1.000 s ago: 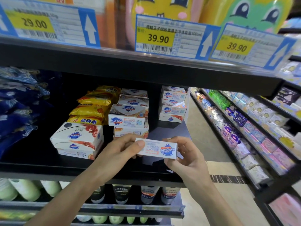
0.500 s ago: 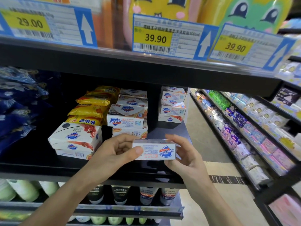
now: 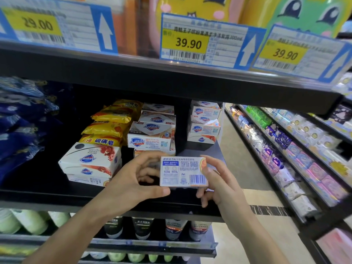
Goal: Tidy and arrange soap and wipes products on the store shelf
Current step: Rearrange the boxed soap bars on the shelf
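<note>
A white soap box (image 3: 182,171) is held between both hands in front of the black shelf (image 3: 57,197), its barcode side facing me. My left hand (image 3: 133,180) grips its left and bottom edge with the thumb underneath. My right hand (image 3: 219,180) grips its right end. On the shelf behind stand white soap boxes (image 3: 91,161) at left, a middle stack of soap boxes (image 3: 152,134), a right stack of boxes (image 3: 204,121) and yellow soap packets (image 3: 108,128).
Blue wipes packs (image 3: 21,121) fill the shelf's left end. Price tags (image 3: 202,40) hang on the shelf edge above. Tubes and bottles (image 3: 142,225) stand on the lower shelf. Another aisle shelf with packaged goods (image 3: 285,145) runs along the right.
Both hands have turned the soap box over, from its narrow logo side to its broad barcode side, and lifted it slightly toward me.
</note>
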Motion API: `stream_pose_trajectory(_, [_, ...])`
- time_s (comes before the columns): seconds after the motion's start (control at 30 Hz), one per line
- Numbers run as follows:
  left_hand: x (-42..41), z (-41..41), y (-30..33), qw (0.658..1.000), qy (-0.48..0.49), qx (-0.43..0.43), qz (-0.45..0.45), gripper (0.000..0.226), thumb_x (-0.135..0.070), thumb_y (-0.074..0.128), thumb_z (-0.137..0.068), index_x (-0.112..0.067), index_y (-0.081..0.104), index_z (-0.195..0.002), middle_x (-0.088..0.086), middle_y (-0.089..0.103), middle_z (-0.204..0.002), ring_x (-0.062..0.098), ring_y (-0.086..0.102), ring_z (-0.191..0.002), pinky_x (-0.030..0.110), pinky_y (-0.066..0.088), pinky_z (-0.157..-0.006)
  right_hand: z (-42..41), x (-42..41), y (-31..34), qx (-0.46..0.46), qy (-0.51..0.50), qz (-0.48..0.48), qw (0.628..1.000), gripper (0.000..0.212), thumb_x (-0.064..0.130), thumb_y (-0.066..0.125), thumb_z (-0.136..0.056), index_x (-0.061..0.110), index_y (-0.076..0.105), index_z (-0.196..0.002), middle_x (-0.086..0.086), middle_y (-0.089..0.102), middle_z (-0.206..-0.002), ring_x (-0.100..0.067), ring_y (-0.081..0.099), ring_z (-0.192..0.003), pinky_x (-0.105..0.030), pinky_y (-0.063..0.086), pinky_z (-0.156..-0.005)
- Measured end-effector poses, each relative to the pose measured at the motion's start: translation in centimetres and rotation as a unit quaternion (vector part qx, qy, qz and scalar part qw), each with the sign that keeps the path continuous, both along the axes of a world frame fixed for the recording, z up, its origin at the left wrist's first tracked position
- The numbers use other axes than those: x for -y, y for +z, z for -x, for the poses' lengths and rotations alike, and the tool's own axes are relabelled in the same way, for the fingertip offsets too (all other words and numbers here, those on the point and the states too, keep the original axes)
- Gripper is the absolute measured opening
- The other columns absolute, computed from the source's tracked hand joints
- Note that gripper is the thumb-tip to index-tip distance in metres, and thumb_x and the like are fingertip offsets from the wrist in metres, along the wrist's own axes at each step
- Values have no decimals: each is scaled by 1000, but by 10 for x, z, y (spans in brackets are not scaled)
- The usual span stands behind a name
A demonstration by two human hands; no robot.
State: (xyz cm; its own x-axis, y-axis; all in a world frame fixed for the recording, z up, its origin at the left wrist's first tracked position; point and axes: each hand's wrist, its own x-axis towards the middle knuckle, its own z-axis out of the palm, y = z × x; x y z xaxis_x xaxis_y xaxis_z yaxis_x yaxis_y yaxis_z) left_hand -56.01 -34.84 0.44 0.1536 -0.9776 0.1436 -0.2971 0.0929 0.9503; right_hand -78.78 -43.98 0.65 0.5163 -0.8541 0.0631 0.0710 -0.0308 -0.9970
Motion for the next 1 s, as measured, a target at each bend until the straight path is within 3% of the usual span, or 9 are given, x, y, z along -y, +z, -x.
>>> stream_pose_trajectory(0.23, [2, -2, -3, 1000, 0, 9, 7, 75, -17, 91, -71, -53, 60, -128, -14, 68, -135, 11, 67, -120, 40, 48, -103, 1, 1, -4, -8, -3, 1, 1000, 52, 27, 68, -83, 29, 59, -134, -10, 75, -105, -24, 65, -72, -33, 57, -67])
stream_pose_trajectory(0.5, [0, 0, -2, 1000, 2, 29, 6, 80, -8, 91, -76, -50, 56, -135, -15, 67, -136, 11, 66, -122, 37, 50, -100, 1, 3, -7, 1, -5, 6, 1000, 42, 21, 64, -83, 21, 66, -125, -10, 76, -104, -24, 65, -71, -30, 57, -65])
stream_pose_trajectory(0.63, [2, 1, -4, 999, 2, 46, -8, 83, 12, 78, -83, -34, 47, -144, -14, 68, -133, 12, 68, -116, 29, 53, -97, 3, 0, -13, 32, -30, 33, 998, 40, 14, 65, -82, 33, 68, -116, -5, 76, -107, -21, 74, -96, -31, 61, -68])
stream_pose_trajectory(0.73, [-3, 3, -1, 999, 19, 29, -20, 62, 20, 61, -89, -21, 54, -135, -8, 74, -123, 10, 69, -113, 24, 53, -93, 6, -1, -14, 42, -28, 49, 998, 39, 17, 69, -76, 28, 68, -114, -8, 75, -111, -28, 72, -107, -42, 63, -81])
stream_pose_trajectory(0.8, [-8, 5, 6, 1000, 7, 1, -30, 44, 7, 56, -100, -22, 61, -132, -7, 75, -121, 7, 68, -115, 14, 50, -92, 6, -3, -14, 34, -25, 73, 996, 39, 20, 70, -76, 23, 67, -114, -11, 74, -113, -35, 70, -107, -53, 59, -93])
stream_pose_trajectory(0.87, [-9, 8, 6, 998, -9, -3, -55, 24, -29, 55, -108, -30, 67, -128, -10, 75, -123, 3, 67, -114, 8, 47, -93, 6, -5, -14, 29, -21, 86, 996, 33, 21, 73, -79, 26, 67, -111, -9, 74, -111, -29, 71, -106, -51, 57, -96])
stream_pose_trajectory(0.93, [-14, 6, -3, 997, -41, -11, -59, 28, -44, 48, -109, -29, 69, -120, -1, 73, -129, 15, 67, -115, 26, 48, -109, 6, -6, -12, 25, -13, 100, 995, 28, 15, 73, -83, 27, 67, -108, -5, 75, -109, -20, 71, -106, -40, 59, -91])
stream_pose_trajectory(0.97, [-8, 5, -6, 997, -12, -25, -75, 29, -46, 46, -109, -31, 70, -116, 1, 72, -130, 17, 65, -114, 36, 48, -112, 7, -7, -11, 24, -11, 106, 994, 28, 10, 72, -85, 25, 66, -107, -4, 75, -107, -18, 70, -104, -33, 58, -87])
stream_pose_trajectory(1.0, [-2, 4, -4, 997, -2, -1, -83, 32, -55, 46, -106, -37, 71, -115, -5, 72, -128, 11, 65, -114, 35, 49, -109, 7, -7, -10, 24, -9, 110, 994, 28, 6, 70, -85, 24, 66, -106, -3, 75, -106, -17, 70, -102, -29, 57, -83])
